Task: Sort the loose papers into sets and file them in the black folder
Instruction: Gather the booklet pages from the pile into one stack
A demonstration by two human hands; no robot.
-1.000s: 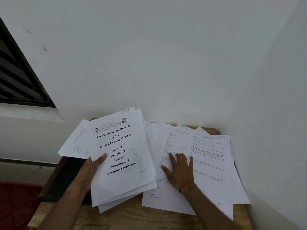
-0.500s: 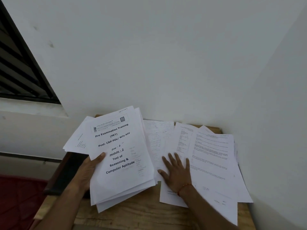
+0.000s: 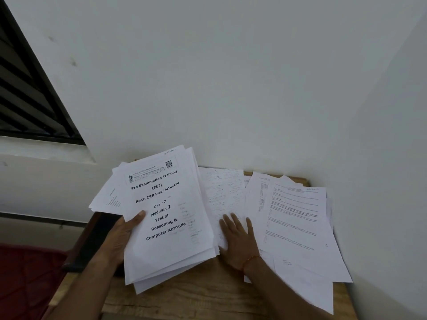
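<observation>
The flat black folder (image 3: 97,241) lies on the wooden table (image 3: 196,296), just below and left of the left hand (image 3: 122,236). That hand grips a thick stack of white printed papers (image 3: 166,218) at its left edge, thumb on the cover page, fingers hidden beneath. The stack's long axis runs away from the person, heading end farthest. It looks light but floppy, apt to slide apart, so a mid-edge hold suits it. The right hand (image 3: 238,241) lies flat, fingers spread, pressing loose white sheets (image 3: 298,227) that fan out to its right.
</observation>
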